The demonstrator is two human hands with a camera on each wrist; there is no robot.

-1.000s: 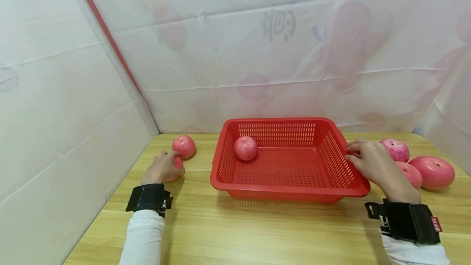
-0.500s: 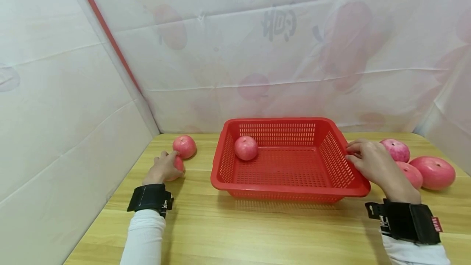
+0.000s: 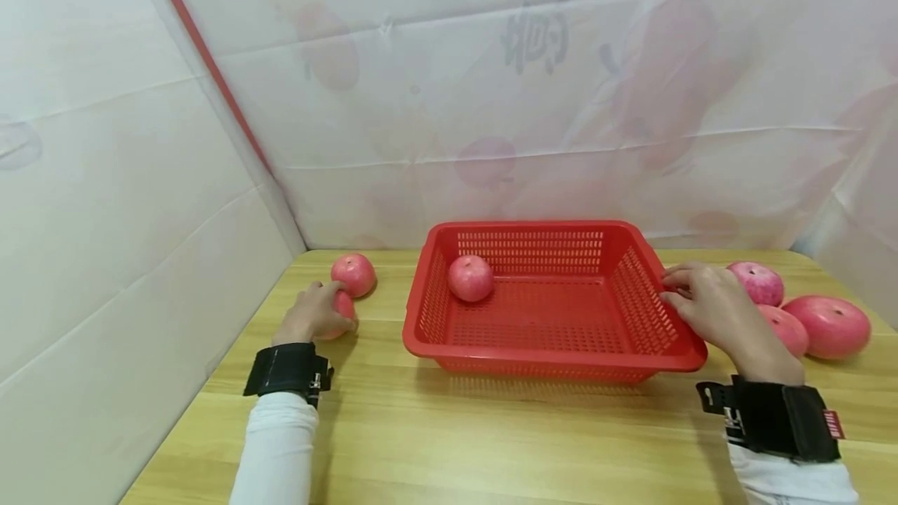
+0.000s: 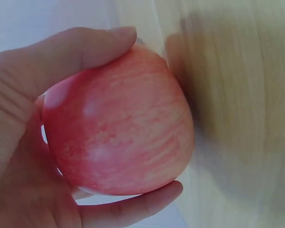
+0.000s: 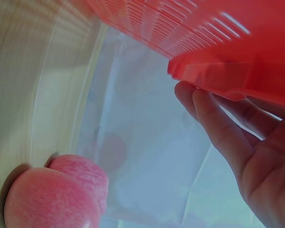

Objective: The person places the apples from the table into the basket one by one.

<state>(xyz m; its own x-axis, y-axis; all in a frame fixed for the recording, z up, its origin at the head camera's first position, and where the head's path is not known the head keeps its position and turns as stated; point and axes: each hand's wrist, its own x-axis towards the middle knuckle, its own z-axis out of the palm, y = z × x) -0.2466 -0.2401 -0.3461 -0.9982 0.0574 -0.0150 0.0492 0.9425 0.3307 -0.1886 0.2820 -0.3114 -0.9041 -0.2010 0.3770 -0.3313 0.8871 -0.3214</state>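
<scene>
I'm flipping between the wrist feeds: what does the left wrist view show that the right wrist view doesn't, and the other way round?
Only the left wrist view: the left hand, with thumb and fingers around a pinkish-red fruit.

Only the right wrist view: the right hand at the rim of the red basket, plus two other fruits on the table, a nearer fruit partly covering a farther fruit.

Both: the wooden table and a pale backdrop, which is blurred in the left wrist view.
</scene>
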